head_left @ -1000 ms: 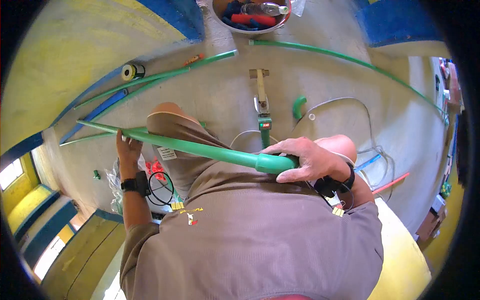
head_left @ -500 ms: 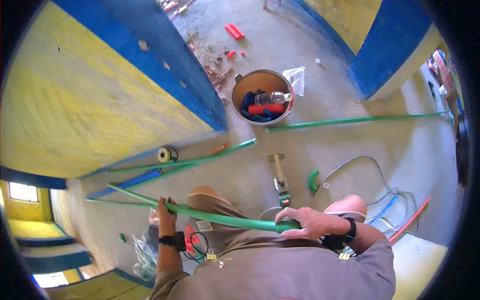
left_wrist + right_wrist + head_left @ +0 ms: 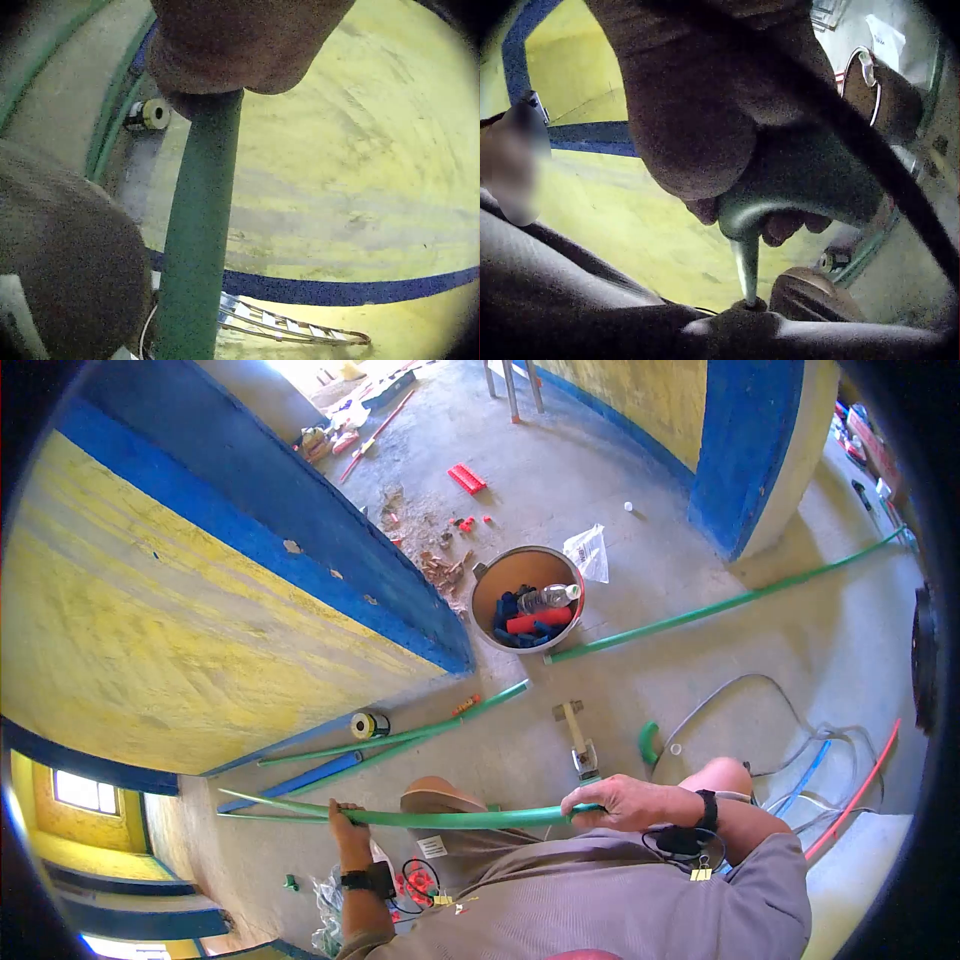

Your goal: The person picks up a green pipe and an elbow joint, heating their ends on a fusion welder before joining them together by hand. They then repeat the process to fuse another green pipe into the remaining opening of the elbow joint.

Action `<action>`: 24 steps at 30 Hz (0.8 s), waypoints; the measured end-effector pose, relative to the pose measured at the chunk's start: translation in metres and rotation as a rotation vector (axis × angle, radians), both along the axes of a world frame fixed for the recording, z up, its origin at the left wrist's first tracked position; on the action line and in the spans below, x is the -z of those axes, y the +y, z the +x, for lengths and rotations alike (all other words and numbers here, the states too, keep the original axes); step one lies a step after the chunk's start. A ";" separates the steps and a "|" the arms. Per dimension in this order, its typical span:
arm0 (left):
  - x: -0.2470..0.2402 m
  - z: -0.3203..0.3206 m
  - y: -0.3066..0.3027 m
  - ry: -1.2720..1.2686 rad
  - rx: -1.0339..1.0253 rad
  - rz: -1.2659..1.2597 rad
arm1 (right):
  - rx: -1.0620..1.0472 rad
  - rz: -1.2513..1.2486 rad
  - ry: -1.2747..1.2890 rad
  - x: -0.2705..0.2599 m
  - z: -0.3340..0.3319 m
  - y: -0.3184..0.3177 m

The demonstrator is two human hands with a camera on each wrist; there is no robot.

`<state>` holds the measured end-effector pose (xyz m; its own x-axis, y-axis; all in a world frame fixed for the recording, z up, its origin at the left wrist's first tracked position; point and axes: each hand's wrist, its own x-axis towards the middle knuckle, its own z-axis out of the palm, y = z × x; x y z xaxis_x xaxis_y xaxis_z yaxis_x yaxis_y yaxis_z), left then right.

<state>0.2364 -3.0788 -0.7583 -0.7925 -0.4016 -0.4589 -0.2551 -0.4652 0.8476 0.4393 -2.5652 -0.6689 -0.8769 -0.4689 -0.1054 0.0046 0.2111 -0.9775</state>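
1. One long green pipe [image 3: 480,820] was held up across the person's lap, going from left to right.
2. The left hand [image 3: 350,838] had its fingers bent round the pipe, part way along, and gripped it. The far left part of the pipe poked out past this hand.
3. The right hand [image 3: 625,803] was curled round the right end of the pipe and held on.
4. Just past the pipe, near the right hand, lay a grey and tan tool [image 3: 580,745]. To its right were a bent green piece [image 3: 648,743] and a little white ring [image 3: 675,750].
5. On the left, two green pipes [image 3: 400,740], a blue strip [image 3: 310,775] and a round roll [image 3: 370,725] lay by the yellow wall [image 3: 200,640].
6. On the right were a grey cord [image 3: 700,705], a blue tube [image 3: 805,780] and a red tube [image 3: 860,800].
7. Far off stood a round bucket [image 3: 481,600]. A clear bottle [image 3: 545,598], a red thing [image 3: 540,622] and blue bits [image 3: 508,606] were in it.
8. Another green pipe [image 3: 720,603] lay far right, and a red block [image 3: 467,478] was farther away.
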 end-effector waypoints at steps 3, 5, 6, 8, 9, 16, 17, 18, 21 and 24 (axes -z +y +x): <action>-0.051 -0.007 0.019 0.096 -0.064 -0.015 | 0.117 -0.055 0.073 0.013 -0.004 0.003; -0.093 -0.006 0.042 0.162 -0.078 -0.083 | 0.172 -0.039 0.006 0.016 -0.008 0.003; -0.113 -0.007 0.053 0.226 -0.090 -0.148 | 0.230 -0.020 -0.063 0.020 -0.013 0.005; -0.141 -0.012 0.066 0.327 -0.110 -0.150 | 0.298 -0.019 0.060 0.038 -0.019 0.005; -0.157 -0.014 0.073 0.419 -0.127 -0.154 | 0.325 -0.058 0.037 0.041 -0.024 0.007; -0.266 0.010 0.156 0.761 0.063 -0.301 | 0.245 -0.183 0.149 0.065 -0.023 0.008; -0.281 0.014 0.168 0.760 0.064 -0.323 | 0.250 -0.185 0.169 0.061 -0.022 0.008; -0.294 0.018 0.181 0.825 0.113 -0.349 | 0.240 -0.207 0.160 0.062 -0.021 0.008; -0.320 0.028 0.206 0.959 0.277 -0.424 | 0.368 -0.223 0.340 0.070 -0.020 0.004; -0.339 0.031 0.227 1.143 0.465 -0.409 | 0.418 -0.187 0.392 0.066 -0.021 0.008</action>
<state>0.2673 -2.8515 -0.4198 -0.7529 0.0655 0.6548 0.6354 -0.1871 0.7492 0.4182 -2.5572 -0.7348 -0.9477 -0.0550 0.3143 -0.3183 0.0940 -0.9433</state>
